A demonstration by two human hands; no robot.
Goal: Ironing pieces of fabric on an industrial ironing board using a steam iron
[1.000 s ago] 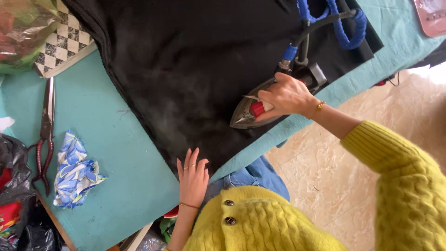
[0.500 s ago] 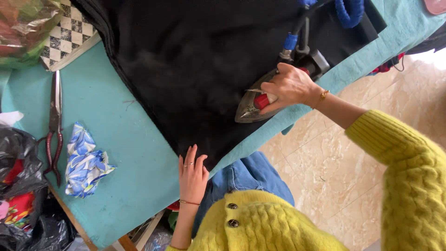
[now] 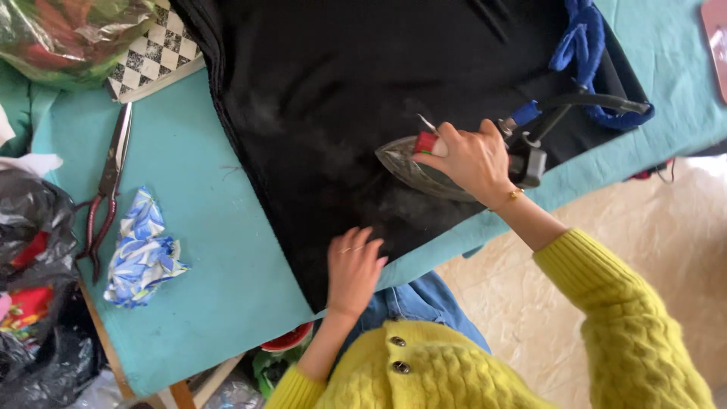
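Observation:
A black cloth [image 3: 341, 98] lies spread over a teal-covered table [image 3: 204, 227]. My right hand [image 3: 469, 159] grips the red handle of a metal iron [image 3: 413, 170] that rests flat on the cloth, with faint steam around it. A black and blue cord [image 3: 579, 45] trails from the iron's back end. My left hand [image 3: 353, 269] lies flat, fingers apart, on the near corner of the cloth by the table's edge. I wear a yellow knitted sweater.
Large scissors with red handles [image 3: 106, 189] lie at the left beside a crumpled blue-and-white cloth scrap [image 3: 144, 254]. A chequered board [image 3: 155, 57] and plastic bags [image 3: 34, 227] crowd the left side. Beige floor [image 3: 651, 250] shows at the right.
My right hand has slid the iron along the black cloth toward the left hand. My left hand stays pressed on the cloth's near corner.

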